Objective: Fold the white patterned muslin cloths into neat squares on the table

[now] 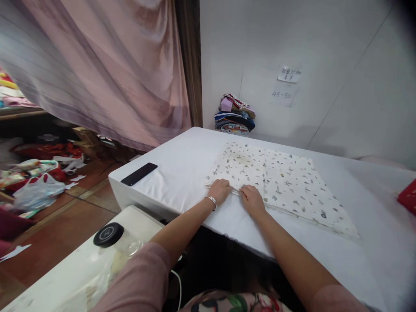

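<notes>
A white cloth with small grey and olive prints lies folded flat in layers on the white-covered table. My left hand, with a silver bracelet at the wrist, grips the cloth's near edge close to its left corner. Just to its right, my right hand pinches the same near edge, fingers closed on the fabric. Between the two hands a short stretch of the layered edge shows. Both thumbs are mostly hidden from view.
A black phone lies at the table's left end. Folded fabrics are stacked by the wall. A lower white surface holds a round black object. Something red sits at the right edge; a pink curtain hangs behind.
</notes>
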Motion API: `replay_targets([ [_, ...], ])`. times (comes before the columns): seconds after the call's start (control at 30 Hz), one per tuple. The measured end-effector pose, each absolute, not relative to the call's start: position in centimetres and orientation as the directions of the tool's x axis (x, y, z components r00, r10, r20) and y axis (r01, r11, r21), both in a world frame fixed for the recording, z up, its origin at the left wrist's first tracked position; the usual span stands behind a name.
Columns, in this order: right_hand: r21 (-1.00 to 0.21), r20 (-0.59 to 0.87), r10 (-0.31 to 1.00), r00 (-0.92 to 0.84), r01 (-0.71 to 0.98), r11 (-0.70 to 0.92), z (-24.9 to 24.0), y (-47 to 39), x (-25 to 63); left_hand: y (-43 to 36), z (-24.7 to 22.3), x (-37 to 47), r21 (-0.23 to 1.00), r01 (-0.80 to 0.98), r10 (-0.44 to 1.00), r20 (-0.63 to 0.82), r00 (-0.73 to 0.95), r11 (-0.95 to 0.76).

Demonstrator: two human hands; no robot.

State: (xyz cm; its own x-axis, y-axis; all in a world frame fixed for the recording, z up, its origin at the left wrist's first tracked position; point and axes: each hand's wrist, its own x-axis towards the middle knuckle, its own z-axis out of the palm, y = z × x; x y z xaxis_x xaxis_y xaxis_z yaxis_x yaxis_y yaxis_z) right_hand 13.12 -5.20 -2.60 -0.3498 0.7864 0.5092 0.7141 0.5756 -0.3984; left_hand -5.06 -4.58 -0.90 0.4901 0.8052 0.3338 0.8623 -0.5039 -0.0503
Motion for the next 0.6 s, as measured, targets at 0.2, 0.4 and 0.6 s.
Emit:
replay_targets([
  [0.2, -0.356, 0.534, 0.769, -0.352, 0.732, 0.581, -2.76, -5.12, 13.12, -4.88, -1.10, -5.25, -0.094, 0.843, 0.775, 0.349, 0.526, -0.530],
  [0.4, -0.273, 0.529, 0.727, -0.438, 0.724, 0.634, -2.44, -5.60, 13.04, -5.37, -1.06, -5.73, -0.062, 0.836, 0.765, 0.372, 0.526, -0.545],
  [0.6, -0.233, 0.465, 0.743, -0.481, 0.743, 0.627, -2.23, -5.71, 12.86, -4.91, -1.58, -5.85, -0.048, 0.823, 0.730, 0.436, 0.526, -0.565],
])
